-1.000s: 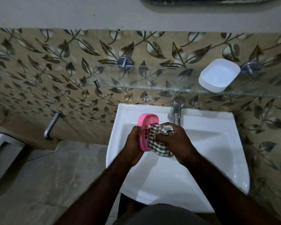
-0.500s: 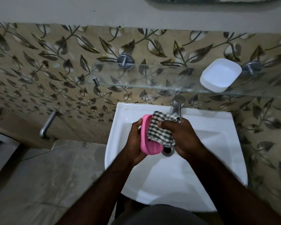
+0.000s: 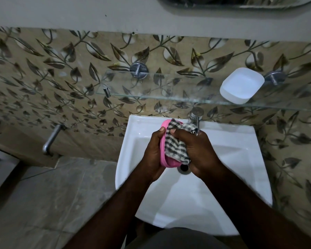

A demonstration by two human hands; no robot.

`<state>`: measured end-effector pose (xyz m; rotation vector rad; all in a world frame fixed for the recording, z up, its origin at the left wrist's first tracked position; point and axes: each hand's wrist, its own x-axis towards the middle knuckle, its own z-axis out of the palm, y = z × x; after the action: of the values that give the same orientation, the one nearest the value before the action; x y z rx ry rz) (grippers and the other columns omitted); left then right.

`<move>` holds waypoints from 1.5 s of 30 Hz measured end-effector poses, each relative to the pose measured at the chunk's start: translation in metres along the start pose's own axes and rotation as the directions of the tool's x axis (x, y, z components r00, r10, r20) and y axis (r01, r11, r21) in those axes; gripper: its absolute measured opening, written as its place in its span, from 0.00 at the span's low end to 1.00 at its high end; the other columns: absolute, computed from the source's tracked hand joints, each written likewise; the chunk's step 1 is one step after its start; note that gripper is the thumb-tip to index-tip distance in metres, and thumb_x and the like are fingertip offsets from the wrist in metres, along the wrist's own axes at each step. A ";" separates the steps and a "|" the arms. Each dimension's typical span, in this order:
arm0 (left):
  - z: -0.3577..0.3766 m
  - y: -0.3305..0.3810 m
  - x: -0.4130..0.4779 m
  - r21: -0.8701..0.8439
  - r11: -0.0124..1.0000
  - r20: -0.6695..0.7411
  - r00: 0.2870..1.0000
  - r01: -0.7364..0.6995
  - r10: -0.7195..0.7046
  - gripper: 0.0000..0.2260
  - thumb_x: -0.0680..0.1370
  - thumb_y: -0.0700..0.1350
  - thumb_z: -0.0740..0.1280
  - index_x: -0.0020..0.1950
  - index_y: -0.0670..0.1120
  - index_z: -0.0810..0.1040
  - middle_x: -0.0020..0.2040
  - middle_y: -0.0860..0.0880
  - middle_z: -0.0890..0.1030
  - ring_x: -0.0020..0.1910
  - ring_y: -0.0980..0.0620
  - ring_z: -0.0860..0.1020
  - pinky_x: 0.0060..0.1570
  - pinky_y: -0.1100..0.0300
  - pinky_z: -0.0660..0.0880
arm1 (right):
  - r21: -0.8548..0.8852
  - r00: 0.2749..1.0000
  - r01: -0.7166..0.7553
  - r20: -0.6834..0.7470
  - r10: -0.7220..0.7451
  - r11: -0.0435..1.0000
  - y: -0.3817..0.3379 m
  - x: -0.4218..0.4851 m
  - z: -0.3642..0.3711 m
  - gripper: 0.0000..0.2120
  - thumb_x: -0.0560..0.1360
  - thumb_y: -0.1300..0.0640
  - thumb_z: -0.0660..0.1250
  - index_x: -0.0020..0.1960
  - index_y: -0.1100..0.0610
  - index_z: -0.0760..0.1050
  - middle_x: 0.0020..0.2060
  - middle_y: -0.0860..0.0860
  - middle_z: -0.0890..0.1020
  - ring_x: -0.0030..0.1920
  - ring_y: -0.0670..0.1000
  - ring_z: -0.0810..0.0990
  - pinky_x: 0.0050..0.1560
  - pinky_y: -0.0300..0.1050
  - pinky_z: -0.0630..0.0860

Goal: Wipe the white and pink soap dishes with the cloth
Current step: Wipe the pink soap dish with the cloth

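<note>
Pink soap dish (image 3: 163, 150): held on edge over the sink (image 3: 241, 159), above the drain (image 3: 183, 168); only its left rim and lower end show, the rest lies under the cloth.
Cloth (image 3: 176, 146): checked, black and white; pressed flat against the face of the pink dish, one corner bunched up toward the tap (image 3: 195, 120).
Left hand (image 3: 153, 151): closed round the back and left rim of the pink dish, thumb hooked over the top edge; firm hold.
Right hand (image 3: 196, 151): fingers curled tight on the cloth, pushing it onto the dish; no gap between cloth and dish visible.
White soap dish (image 3: 241, 85): on the glass shelf (image 3: 169, 97) at the right, well apart from both hands, hollow side up, nothing in it.
Change over the last second: the cloth covered only the lower part of the dish, the slotted pink top bare; half a second ago it had ridden higher; now it spreads over nearly the whole face. The dish has also been lifted a little toward the tap.
Reading of the change: a rubbing stroke run up the length of the dish; the wiping of the pink one looks well under way, probably not finished, since its back, under the left palm, cannot be checked.
Task standing: the white dish sits away on the shelf; whether it was wiped already cannot be told.
</note>
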<state>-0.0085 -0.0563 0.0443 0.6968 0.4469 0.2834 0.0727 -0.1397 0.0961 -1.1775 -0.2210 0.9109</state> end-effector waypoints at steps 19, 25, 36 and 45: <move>0.021 0.023 -0.012 0.151 0.986 -0.081 0.993 -0.074 0.087 0.39 0.68 0.72 0.61 0.62 0.42 0.79 0.59 0.38 0.82 0.59 0.41 0.81 0.57 0.48 0.79 | -0.241 0.990 -0.046 0.121 0.077 0.969 -0.023 -0.017 0.011 0.07 0.72 0.59 0.74 0.49 0.62 0.83 0.43 0.64 0.85 0.41 0.62 0.85 0.41 0.59 0.83; 0.030 0.026 -0.013 0.237 0.959 -0.097 0.979 -0.154 0.181 0.31 0.74 0.65 0.61 0.67 0.43 0.76 0.64 0.41 0.80 0.65 0.42 0.77 0.69 0.41 0.68 | -0.033 0.997 0.049 0.056 -0.047 0.998 -0.034 -0.012 0.019 0.10 0.73 0.59 0.73 0.51 0.64 0.82 0.47 0.64 0.85 0.49 0.64 0.85 0.51 0.59 0.81; 0.033 0.034 -0.020 0.590 0.760 -0.089 0.913 -0.274 0.399 0.22 0.79 0.60 0.59 0.62 0.45 0.79 0.47 0.41 0.85 0.47 0.44 0.83 0.45 0.42 0.78 | -0.040 0.990 0.087 0.113 -0.082 0.995 -0.030 -0.017 0.011 0.12 0.73 0.57 0.73 0.48 0.66 0.79 0.43 0.68 0.83 0.42 0.67 0.84 0.41 0.64 0.82; 0.034 0.032 -0.015 0.712 0.602 -0.021 0.846 -0.362 0.533 0.27 0.80 0.60 0.52 0.62 0.41 0.77 0.50 0.42 0.82 0.49 0.45 0.81 0.50 0.46 0.77 | -0.017 0.996 0.078 0.051 -0.077 0.997 -0.051 -0.011 0.011 0.14 0.72 0.60 0.72 0.52 0.69 0.80 0.48 0.68 0.83 0.48 0.67 0.84 0.51 0.66 0.80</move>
<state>-0.0081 -0.0574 0.0927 1.5445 0.6048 0.7122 0.0845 -0.1439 0.1476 -1.1569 -0.3145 0.8721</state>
